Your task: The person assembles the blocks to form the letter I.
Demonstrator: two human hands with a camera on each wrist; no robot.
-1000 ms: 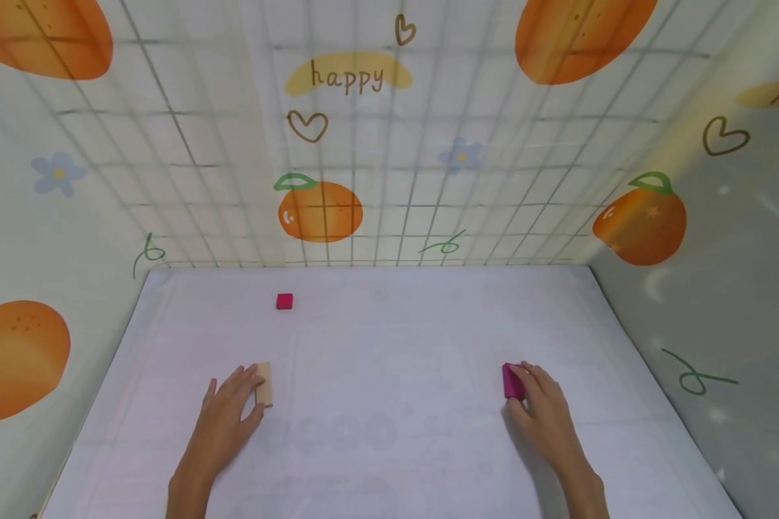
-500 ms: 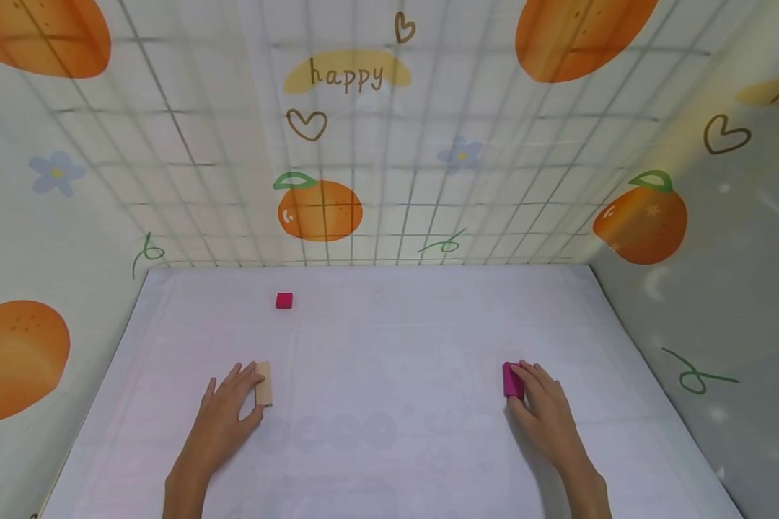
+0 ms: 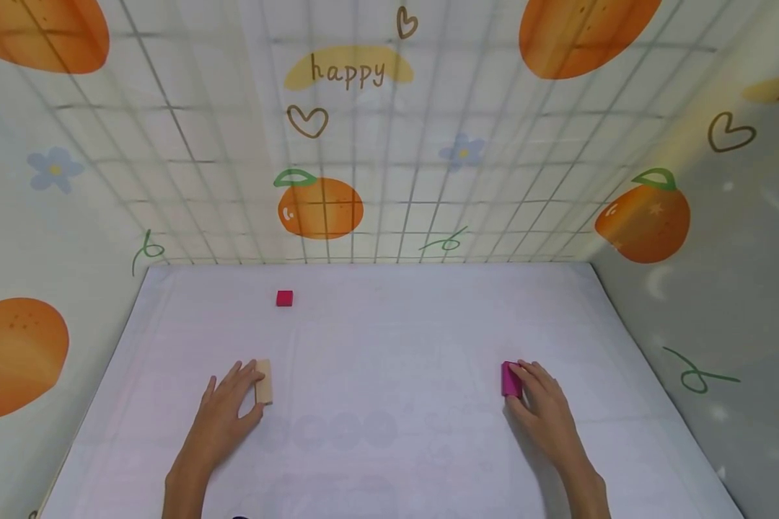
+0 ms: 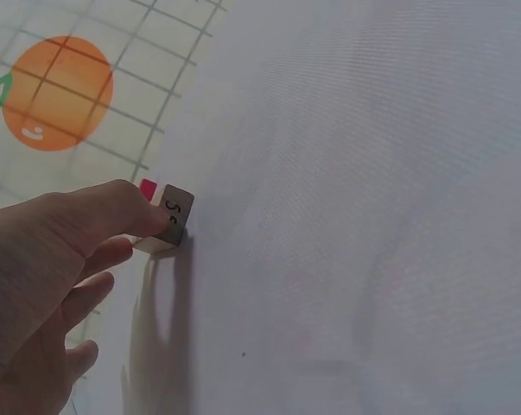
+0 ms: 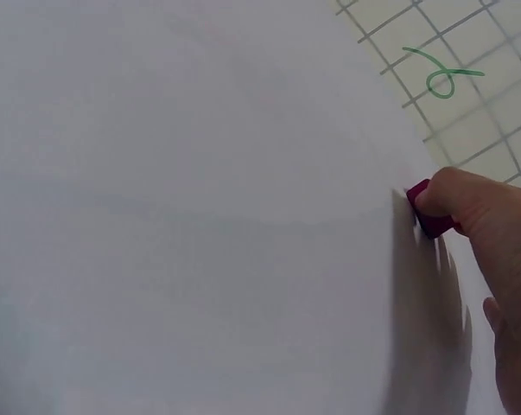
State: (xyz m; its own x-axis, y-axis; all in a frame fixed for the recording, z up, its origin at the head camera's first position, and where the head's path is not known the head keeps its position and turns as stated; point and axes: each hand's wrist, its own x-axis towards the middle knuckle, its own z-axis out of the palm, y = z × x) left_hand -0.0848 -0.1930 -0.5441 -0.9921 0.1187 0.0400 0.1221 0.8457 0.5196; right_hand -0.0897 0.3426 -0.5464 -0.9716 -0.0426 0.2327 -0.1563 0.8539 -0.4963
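A pale wooden block (image 3: 264,383) lies lengthwise on the left side of the table. My left hand (image 3: 219,418) pinches it between the thumb at its near end and a finger at its far part, the other fingers spread. Dark marks like "5c" show on the block's end face (image 4: 179,206) in the left wrist view, partly behind the thumb. Over on the right, my right hand (image 3: 545,411) pinches a magenta block (image 3: 510,380) between thumb and fingers; the fingers hide its right side. A small red block (image 3: 285,298) sits farther back on the left, touched by neither hand.
A white-covered table (image 3: 389,331) lies under both hands. Behind it hangs a gridded curtain (image 3: 402,180) with orange fruit prints, and similar cloth walls (image 3: 740,288) close off both sides. A small dark shape (image 3: 240,517) peeks in at the bottom edge.
Both hands keep their holds and barely move. The head view has tilted very slightly, and the small dark shape at its bottom edge has come more into view.
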